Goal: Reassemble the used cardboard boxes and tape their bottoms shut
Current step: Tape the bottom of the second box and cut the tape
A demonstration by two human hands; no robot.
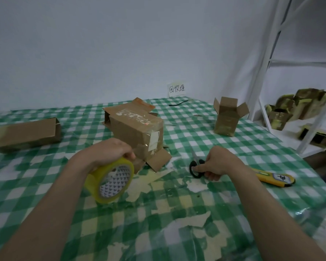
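At six o'clock from the box (135, 127), tape roll (111, 180) and scissors (196, 167) are gripped by separate hands; tape should be pulled taut before cutting.

Tablecloth (233, 185): green-and-white check, slick plastic-looking sheet, glossy in patches, with yellowish tape scraps stuck on. Tape roll (109, 180): glossy translucent yellow film on a printed paper core. Large box (137, 129) at 12 o'clock from the roll: matt brown cardboard, rough torn edges, shiny clear tape and a pale paper label on it. Flat box (26, 134) at 9 o'clock and small open box (227, 117) at 2 o'clock: same matt cardboard. Scissors (196, 166): black matt plastic handles, dull metal blades. Knife (271, 178) at 3 o'clock: smooth yellow plastic. Shelf frame (260, 72): white painted metal, smooth.
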